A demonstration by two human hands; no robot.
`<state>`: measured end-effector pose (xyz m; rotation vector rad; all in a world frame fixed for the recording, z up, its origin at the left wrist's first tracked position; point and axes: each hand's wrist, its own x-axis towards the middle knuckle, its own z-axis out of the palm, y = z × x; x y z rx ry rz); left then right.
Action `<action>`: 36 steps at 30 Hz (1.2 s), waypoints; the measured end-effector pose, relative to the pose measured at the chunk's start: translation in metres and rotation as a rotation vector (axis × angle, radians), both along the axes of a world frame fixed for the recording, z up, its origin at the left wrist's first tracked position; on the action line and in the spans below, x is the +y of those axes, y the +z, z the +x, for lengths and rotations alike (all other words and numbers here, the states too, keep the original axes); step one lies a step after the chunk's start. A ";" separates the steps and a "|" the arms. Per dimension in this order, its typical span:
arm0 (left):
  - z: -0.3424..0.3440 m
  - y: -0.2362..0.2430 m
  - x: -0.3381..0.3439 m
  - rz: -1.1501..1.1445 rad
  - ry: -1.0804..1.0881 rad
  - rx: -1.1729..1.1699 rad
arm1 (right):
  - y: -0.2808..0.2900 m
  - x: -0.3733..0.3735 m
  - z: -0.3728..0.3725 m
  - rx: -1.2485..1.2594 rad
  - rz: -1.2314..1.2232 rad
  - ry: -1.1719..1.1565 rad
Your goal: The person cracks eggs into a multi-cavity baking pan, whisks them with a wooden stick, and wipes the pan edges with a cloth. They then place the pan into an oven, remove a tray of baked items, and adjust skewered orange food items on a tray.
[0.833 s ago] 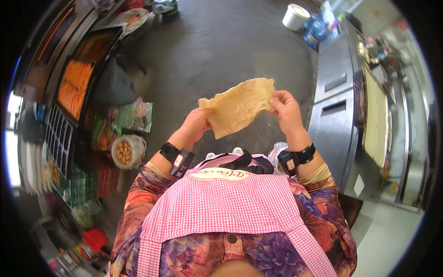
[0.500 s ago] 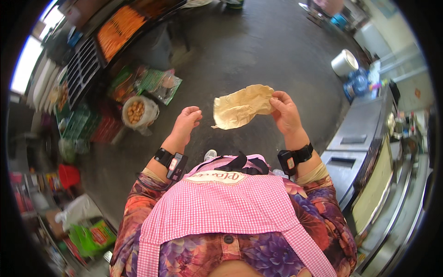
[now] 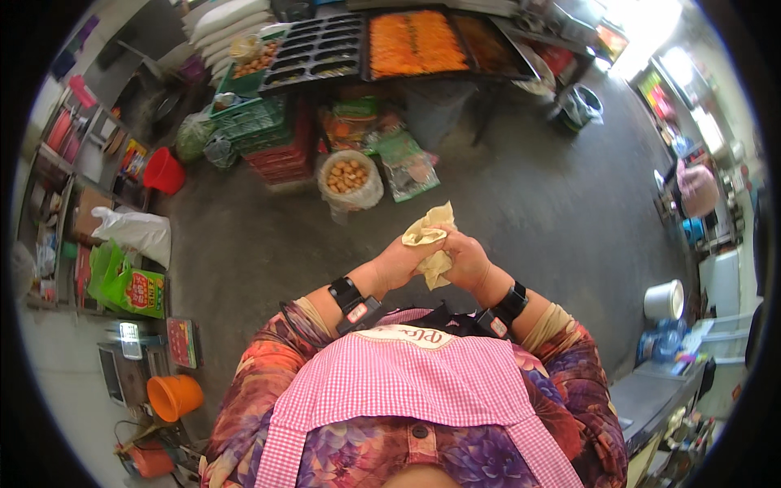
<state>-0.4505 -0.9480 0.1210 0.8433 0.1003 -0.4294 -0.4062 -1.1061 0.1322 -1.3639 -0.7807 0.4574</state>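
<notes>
A crumpled sheet of tan paper (image 3: 435, 221) is bunched up between my two hands, in front of my pink checked apron. My left hand (image 3: 400, 262) grips it from the left, with fingers curled into its folds. My right hand (image 3: 465, 259) is closed on it from the right, and the two hands touch or nearly touch. One end of the paper sticks up above the fingers; another hangs below them. Its middle is hidden by my fingers.
Ahead on the floor stands a bucket of eggs (image 3: 345, 177), beside plastic packages (image 3: 403, 167) and stacked crates (image 3: 254, 130). Behind them are a tray of orange food (image 3: 415, 47) and a dark moulded tray (image 3: 316, 50). A red bucket (image 3: 165, 171) and orange bucket (image 3: 174, 397) stand left, a white bucket (image 3: 664, 300) right.
My left hand, apart from the paper before, now grips it too. The paper went from spread out in my right hand to bunched between both. My view has turned left.
</notes>
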 end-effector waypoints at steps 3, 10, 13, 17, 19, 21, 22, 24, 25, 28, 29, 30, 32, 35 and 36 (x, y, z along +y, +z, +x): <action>0.013 -0.008 0.060 0.231 0.126 -0.124 | -0.001 0.064 0.028 -0.022 0.010 0.145; 0.029 -0.028 0.180 0.444 0.229 -0.022 | -0.007 0.196 0.065 0.620 -0.189 0.434; 0.022 -0.030 0.215 0.562 0.243 0.061 | -0.006 0.236 0.075 0.491 -0.390 0.495; 0.030 -0.041 0.250 0.880 0.325 -0.069 | -0.004 0.276 0.097 -0.130 -0.605 0.551; 0.041 -0.044 0.269 0.749 0.350 0.022 | -0.010 0.295 0.104 -0.419 -0.588 0.545; 0.056 -0.043 0.288 0.552 0.339 0.225 | -0.015 0.311 0.119 -0.578 -0.481 0.529; 0.066 -0.042 0.296 0.341 0.402 0.212 | -0.017 0.318 0.130 -0.742 -0.467 0.488; 0.084 -0.038 0.312 0.104 0.430 0.148 | -0.020 0.336 0.154 -0.937 -0.440 0.389; 0.098 -0.036 0.321 -0.072 0.426 0.063 | -0.021 0.349 0.171 -0.824 -0.376 0.467; 0.143 -0.034 0.351 -0.188 0.267 -0.004 | -0.026 0.374 0.224 -0.657 -0.292 0.507; 0.159 -0.033 0.360 -0.296 0.236 0.024 | -0.028 0.381 0.243 -0.626 -0.307 0.495; 0.175 -0.033 0.367 -0.313 0.220 0.051 | -0.031 0.386 0.262 -0.620 -0.320 0.471; 0.202 -0.033 0.379 -0.316 0.178 0.058 | -0.041 0.395 0.294 -0.642 -0.322 0.383; 0.236 -0.039 0.405 -0.322 0.198 0.050 | -0.059 0.397 0.350 -0.388 -0.461 0.344; 0.244 -0.042 0.418 -0.317 0.216 0.044 | -0.066 0.400 0.366 -0.398 -0.449 0.202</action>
